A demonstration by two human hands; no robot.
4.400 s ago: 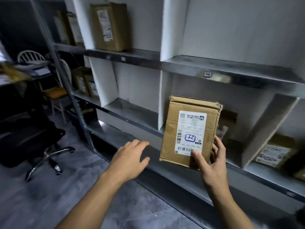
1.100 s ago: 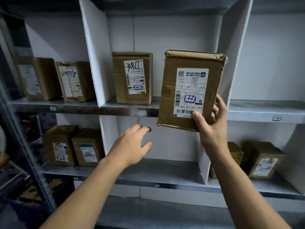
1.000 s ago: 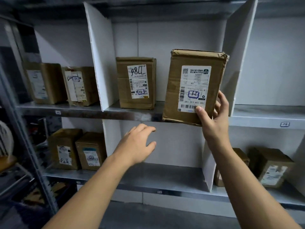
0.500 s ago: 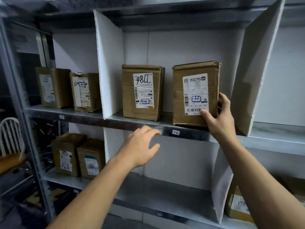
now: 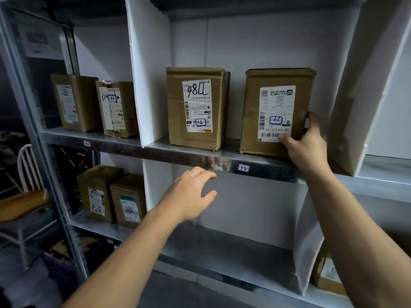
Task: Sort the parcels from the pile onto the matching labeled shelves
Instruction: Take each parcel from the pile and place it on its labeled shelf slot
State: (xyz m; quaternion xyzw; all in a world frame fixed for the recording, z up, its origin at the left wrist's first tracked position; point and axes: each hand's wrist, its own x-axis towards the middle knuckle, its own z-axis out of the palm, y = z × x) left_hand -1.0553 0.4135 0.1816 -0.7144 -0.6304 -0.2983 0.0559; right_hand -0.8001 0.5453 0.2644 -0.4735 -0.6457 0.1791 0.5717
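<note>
A brown cardboard parcel (image 5: 277,111) with a white label stands upright on the upper metal shelf (image 5: 191,153), inside the middle compartment. My right hand (image 5: 305,142) grips its lower right corner, thumb on the label and fingers round the side. A small tag (image 5: 243,168) on the shelf's front edge sits just below the parcel. To its left stands a second parcel (image 5: 195,107) with handwriting on its label. My left hand (image 5: 191,194) hovers below the shelf edge, fingers relaxed, holding nothing.
White divider boards (image 5: 148,74) separate the compartments. Two parcels (image 5: 95,105) stand in the left upper compartment, two more (image 5: 111,196) in the one below. The lower middle shelf (image 5: 222,247) is bare metal. A parcel (image 5: 327,274) sits at lower right. A white chair (image 5: 24,192) is at far left.
The parcel was lifted from low by the lower shelf up to the upper one and now stands on it beside the other parcel. My right hand still grips it.
</note>
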